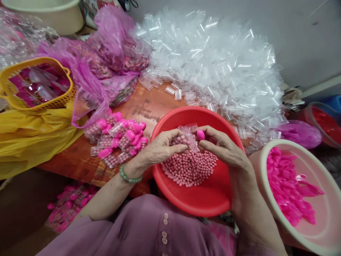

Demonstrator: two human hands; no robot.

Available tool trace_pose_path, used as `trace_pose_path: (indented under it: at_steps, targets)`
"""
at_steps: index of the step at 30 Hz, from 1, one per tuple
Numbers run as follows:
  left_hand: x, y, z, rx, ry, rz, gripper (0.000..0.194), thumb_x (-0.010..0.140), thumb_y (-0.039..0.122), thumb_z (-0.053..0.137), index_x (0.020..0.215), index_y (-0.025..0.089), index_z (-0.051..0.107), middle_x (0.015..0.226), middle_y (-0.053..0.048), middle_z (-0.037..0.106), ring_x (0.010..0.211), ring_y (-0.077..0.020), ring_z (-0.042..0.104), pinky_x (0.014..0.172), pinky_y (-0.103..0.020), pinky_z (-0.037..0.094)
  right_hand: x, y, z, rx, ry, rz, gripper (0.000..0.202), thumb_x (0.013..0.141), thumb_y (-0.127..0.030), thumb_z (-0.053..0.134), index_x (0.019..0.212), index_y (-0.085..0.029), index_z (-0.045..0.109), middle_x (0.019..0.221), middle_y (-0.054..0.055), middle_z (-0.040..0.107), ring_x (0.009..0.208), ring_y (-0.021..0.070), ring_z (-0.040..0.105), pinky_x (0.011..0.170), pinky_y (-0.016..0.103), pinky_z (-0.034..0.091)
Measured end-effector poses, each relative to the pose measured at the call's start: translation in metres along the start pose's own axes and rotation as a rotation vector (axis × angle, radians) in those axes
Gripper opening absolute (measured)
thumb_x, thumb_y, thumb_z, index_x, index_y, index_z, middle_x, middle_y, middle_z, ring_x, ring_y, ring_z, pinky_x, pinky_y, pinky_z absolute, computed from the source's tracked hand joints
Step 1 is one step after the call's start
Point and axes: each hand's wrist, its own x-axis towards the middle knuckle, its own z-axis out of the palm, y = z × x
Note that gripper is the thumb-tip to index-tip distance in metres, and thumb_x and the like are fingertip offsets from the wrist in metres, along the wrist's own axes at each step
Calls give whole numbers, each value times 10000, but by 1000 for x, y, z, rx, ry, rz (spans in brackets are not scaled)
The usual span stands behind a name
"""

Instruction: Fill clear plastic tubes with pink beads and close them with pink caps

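Observation:
Over a red basin (pixel 165 192) of small pink beads (pixel 189 169), my left hand (pixel 163 145) is closed around a clear plastic container (pixel 192 137). Pink beads show at its fingers, probably inside the container, though the fingers partly cover it. My right hand (pixel 223 145) pinches a bright pink cap (pixel 200 134) between thumb and fingers, close beside the container and apparently not on it. Left of the basin lies a pile of bead-filled clear containers with pink caps (pixel 124 137).
Clear empty containers (pixel 213 60) are heaped behind the basin. A pale tub (pixel 330 217) of pink caps (pixel 287 185) stands at right. A yellow basket (pixel 39 106), purple bags (pixel 114 28) and a yellow bag (pixel 32 138) lie at left. More capped containers (pixel 70 204) sit below the table edge.

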Motion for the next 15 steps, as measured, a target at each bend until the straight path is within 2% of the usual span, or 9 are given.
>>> trace_pose_path:
  at_steps: [2,5,7,10,12,15]
  targets:
    - [-1,1,0,24,4,-6,203,771,227,732,892,124,606,841,-12,626,779,-98,580,767,-251,453,-1,3,1,21,32,12,298,900,-435,623,1043,-174,645,740,-19,551,623,97,511,595,251,430]
    - [-1,1,1,20,-9,-15,214,786,254,733,902,121,610,860,-27,648,784,-105,600,775,-259,466,0,11,5,102,177,2,335,885,-405,651,1130,-177,651,716,-23,617,618,101,569,618,254,463]
    - [-1,0,1,-5,-23,-17,223,787,265,742,898,118,618,846,-29,656,772,-107,614,774,-258,476,3,15,9,186,319,-34,365,862,-388,682,1176,-207,639,756,-15,682,694,118,631,685,264,496]
    - [-1,-1,2,-75,-43,-40,257,767,277,774,900,110,631,860,-44,673,790,-118,650,785,-256,502,11,20,19,286,490,-142,364,805,-383,739,1126,-240,641,889,5,734,851,141,679,814,290,520]
    - [-1,-1,3,-141,-45,-64,289,763,298,785,925,111,635,931,-65,689,846,-142,683,817,-269,520,15,20,26,350,535,-205,341,800,-392,739,1089,-252,624,937,16,742,907,150,685,851,297,522]
    - [-2,0,4,-254,-60,-91,319,752,337,799,905,122,619,961,-65,692,884,-176,713,850,-298,537,19,20,36,398,532,-238,302,846,-399,685,1091,-262,573,1002,34,746,878,144,689,827,294,537]
